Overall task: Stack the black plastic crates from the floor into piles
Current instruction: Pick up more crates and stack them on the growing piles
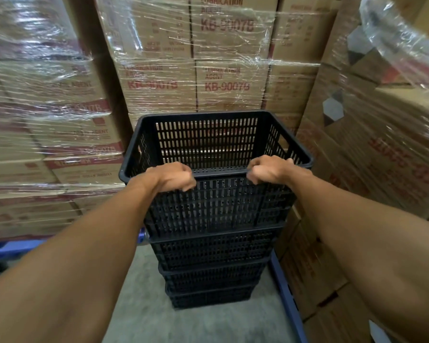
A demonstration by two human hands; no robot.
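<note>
A pile of several black slotted plastic crates (213, 263) stands nested on the concrete floor in the middle of the view. The top crate (206, 139) sits in the pile with its open mouth facing up and nothing inside. My left hand (174, 177) is closed over the near rim of the top crate, left of centre. My right hand (270, 169) grips the same near rim toward its right corner. Both forearms reach in from the bottom corners.
Shrink-wrapped pallets of cardboard boxes (196, 70) wall in the pile at the back, left (47, 144) and right (369, 169). Blue pallet edges (286, 300) run along the floor. A strip of grey concrete floor (146, 305) lies in front of the pile.
</note>
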